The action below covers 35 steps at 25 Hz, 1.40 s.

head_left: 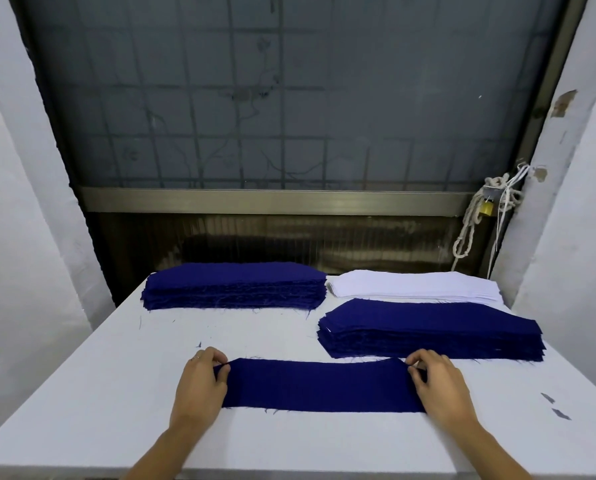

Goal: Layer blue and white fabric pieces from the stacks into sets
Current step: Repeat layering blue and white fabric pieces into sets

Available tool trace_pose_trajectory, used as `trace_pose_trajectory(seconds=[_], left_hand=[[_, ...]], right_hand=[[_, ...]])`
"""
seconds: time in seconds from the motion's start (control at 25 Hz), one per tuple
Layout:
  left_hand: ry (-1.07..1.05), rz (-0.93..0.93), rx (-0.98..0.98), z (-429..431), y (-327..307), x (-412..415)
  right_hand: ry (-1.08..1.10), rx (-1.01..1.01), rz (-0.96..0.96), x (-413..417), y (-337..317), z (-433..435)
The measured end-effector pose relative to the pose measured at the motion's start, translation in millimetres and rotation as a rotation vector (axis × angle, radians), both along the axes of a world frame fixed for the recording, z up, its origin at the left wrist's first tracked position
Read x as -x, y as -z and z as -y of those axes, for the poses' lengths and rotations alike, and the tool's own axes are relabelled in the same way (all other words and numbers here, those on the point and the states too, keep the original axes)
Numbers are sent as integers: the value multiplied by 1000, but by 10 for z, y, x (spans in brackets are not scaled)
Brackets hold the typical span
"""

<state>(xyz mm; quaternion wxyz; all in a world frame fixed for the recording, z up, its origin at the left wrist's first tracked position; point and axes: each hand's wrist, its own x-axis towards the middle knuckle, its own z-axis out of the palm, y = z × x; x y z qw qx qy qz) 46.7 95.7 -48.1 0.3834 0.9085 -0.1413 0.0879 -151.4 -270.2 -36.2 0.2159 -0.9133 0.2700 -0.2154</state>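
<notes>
A single long blue fabric piece [319,384] lies flat across the near middle of the white table [116,393]. My left hand [201,379] pinches its left end and my right hand [440,382] pinches its right end. At the far left sits a thick stack of blue pieces [235,289]. A low stack of white pieces [416,285] lies at the far right. In front of that white stack stands a second blue stack [431,332], just beyond the piece I hold.
Two small dark fabric scraps [554,407] lie near the table's right edge. Loose threads dot the table between the stacks. A barred window and a rope with a padlock [486,209] are behind the table. White walls flank both sides.
</notes>
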Motion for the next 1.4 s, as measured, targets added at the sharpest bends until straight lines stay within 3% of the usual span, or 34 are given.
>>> trace_pose_trajectory(seconds=[0.32, 0.52, 0.64, 0.96, 1.4], left_hand=[[-1, -19, 56, -35, 2, 13], [111, 93, -321, 133, -344, -127], [194, 137, -258, 496, -709, -301], [395, -9, -118, 1824, -1204, -708], [405, -47, -249, 3165, -815, -1218]], right_hand=[[101, 117, -78, 13, -6, 24], [70, 183, -39, -79, -214, 67], [30, 188, 14, -302, -520, 210], [10, 6, -13, -1007, -860, 758], [-5, 19, -148, -1970, -546, 1383]])
